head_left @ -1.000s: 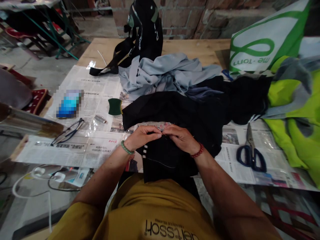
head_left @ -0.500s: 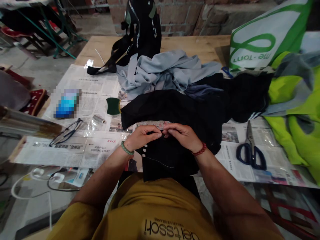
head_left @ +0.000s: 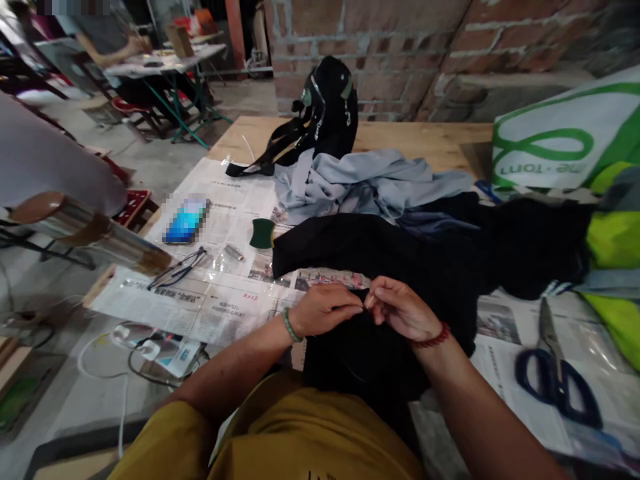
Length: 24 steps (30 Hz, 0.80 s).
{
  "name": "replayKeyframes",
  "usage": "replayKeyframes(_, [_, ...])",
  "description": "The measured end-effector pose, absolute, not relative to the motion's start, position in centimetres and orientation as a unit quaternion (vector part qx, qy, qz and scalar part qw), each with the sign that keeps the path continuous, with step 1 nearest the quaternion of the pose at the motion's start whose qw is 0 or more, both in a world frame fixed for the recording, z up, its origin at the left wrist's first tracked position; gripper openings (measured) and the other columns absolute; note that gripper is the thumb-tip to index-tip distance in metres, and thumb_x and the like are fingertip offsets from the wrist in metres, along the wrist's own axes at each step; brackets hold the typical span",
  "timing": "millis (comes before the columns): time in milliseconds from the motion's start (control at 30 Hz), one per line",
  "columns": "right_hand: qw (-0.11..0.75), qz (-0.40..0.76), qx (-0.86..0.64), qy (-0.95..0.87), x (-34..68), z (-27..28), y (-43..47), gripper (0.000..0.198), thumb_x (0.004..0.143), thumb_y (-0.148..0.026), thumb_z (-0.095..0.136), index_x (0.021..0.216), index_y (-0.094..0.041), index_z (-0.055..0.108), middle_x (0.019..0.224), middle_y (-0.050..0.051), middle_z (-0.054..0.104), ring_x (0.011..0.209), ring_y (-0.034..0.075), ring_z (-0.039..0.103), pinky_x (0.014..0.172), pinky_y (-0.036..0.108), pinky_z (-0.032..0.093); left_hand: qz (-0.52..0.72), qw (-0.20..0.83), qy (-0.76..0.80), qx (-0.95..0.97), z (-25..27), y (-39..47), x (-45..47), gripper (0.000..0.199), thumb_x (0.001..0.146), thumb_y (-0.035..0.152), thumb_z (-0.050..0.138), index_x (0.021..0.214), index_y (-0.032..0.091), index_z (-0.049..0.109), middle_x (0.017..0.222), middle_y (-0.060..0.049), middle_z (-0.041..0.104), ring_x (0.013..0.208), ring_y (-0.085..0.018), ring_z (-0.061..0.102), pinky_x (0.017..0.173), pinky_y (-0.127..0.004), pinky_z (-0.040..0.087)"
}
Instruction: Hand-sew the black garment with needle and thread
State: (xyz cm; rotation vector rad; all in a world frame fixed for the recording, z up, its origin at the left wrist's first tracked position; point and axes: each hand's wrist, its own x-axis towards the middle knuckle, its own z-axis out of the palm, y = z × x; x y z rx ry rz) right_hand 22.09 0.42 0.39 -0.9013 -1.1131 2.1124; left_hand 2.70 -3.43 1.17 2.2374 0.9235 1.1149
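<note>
My left hand (head_left: 327, 308) and my right hand (head_left: 403, 311) meet fingertip to fingertip over a black garment (head_left: 380, 267) that lies across the table edge and hangs toward my lap. Both hands pinch a fold of the black cloth between thumb and fingers. Whether a needle or thread sits between the fingers is too small to tell. A green bead bracelet circles my left wrist and a red one my right.
Newspaper (head_left: 220, 280) covers the wooden table. On it lie blue-handled scissors (head_left: 555, 373), glasses (head_left: 177, 270), a phone (head_left: 186, 219), a green pad (head_left: 262, 233), grey clothes (head_left: 360, 183), a black backpack (head_left: 325, 113), a green-white bag (head_left: 560, 143) and neon-yellow cloth (head_left: 613, 267). A person sits at a far table (head_left: 165, 60).
The camera has tilted up and turned left, so the scene shifted right and down. My hands stay pinched together on the black garment; its white-striped edge is hidden now.
</note>
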Motion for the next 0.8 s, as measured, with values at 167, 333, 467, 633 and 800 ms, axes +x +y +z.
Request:
replayKeyframes(167, [0.314,0.736,-0.373,-0.469,20.8,0.4,-0.1,0.027,0.07,-0.039,0.069,0.065,-0.015,0.058,0.057,-0.002,0.054,0.044,0.005,0.045,0.042,0.017,0.036,0.361,0.055,0.336,0.868,0.0,-3.8,3.1,0.022,0.088,0.027,0.046,0.088,0.017,0.066,0.076,-0.003,0.067,0.07,-0.011,0.061,0.068,-0.023,0.048])
replayKeyframes(333, [0.329,0.693,-0.414,-0.49,19.9,0.7,-0.6,0.031,0.067,-0.043,0.069,0.061,-0.016,0.055,0.051,-0.004,0.046,0.045,0.005,0.038,0.04,0.017,0.03,0.312,-0.009,0.348,0.884,-0.2,-4.0,3.1,0.025,0.09,0.022,0.04,0.089,0.018,0.065,0.074,-0.002,0.065,0.07,-0.011,0.06,0.065,-0.024,0.047])
replayKeyframes(467, [0.321,0.696,-0.424,-0.482,20.1,0.9,-0.5,0.034,0.066,-0.045,0.069,0.061,-0.016,0.053,0.049,-0.004,0.044,0.044,0.005,0.035,0.038,0.017,0.026,0.295,-0.021,0.367,0.882,0.1,-4.1,3.1,0.025,0.09,0.021,0.039,0.09,0.018,0.064,0.075,-0.002,0.064,0.07,-0.011,0.06,0.066,-0.024,0.046])
replayKeyframes(633, [0.307,0.697,-0.423,-0.491,20.1,1.1,-0.5,0.037,0.066,-0.048,0.068,0.059,-0.016,0.05,0.048,-0.004,0.041,0.042,0.005,0.032,0.038,0.017,0.023,0.284,-0.021,0.376,0.882,0.0,-4.2,3.2,0.029,0.091,0.022,0.036,0.088,0.019,0.065,0.074,-0.002,0.063,0.069,-0.01,0.059,0.066,-0.024,0.046])
replayKeyframes(800, [0.295,0.702,-0.415,-0.499,20.2,1.1,-0.5,0.036,0.066,-0.048,0.068,0.06,-0.017,0.051,0.048,-0.005,0.041,0.04,0.004,0.03,0.037,0.018,0.02,0.31,-0.022,0.366,0.877,-0.3,-4.3,3.4,0.029,0.09,0.02,0.037,0.089,0.02,0.066,0.073,-0.002,0.063,0.068,-0.01,0.058,0.066,-0.024,0.045])
